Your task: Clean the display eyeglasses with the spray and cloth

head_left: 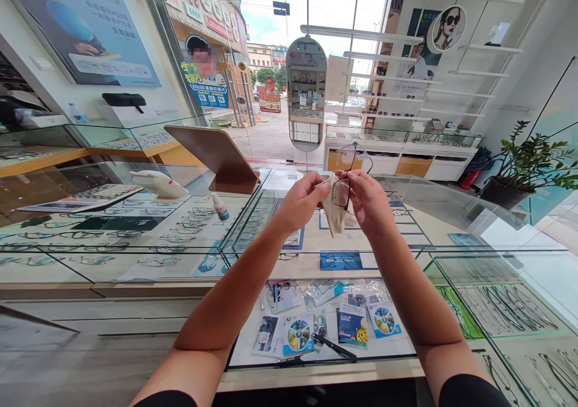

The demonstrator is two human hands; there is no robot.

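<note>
Above the glass counter I hold a pair of eyeglasses (342, 194) with thin dark rims, turned on end so one lens is above the other. My left hand (304, 199) is closed on a beige cleaning cloth (335, 219), which hangs down beside the lower lens and touches it. The fingers of my right hand (365, 197) pinch the frame near its middle. Part of the cloth lies behind the glasses, and the left fingertips are partly hidden in it.
A small white bottle (220, 206), a white hand-shaped display (159, 185) and a brown tilted mirror or board (217, 154) stand on the left counter. An oval mirror (306, 94) rises beyond my hands. Leaflets (298, 333) and a black pen (334, 347) lie nearer me.
</note>
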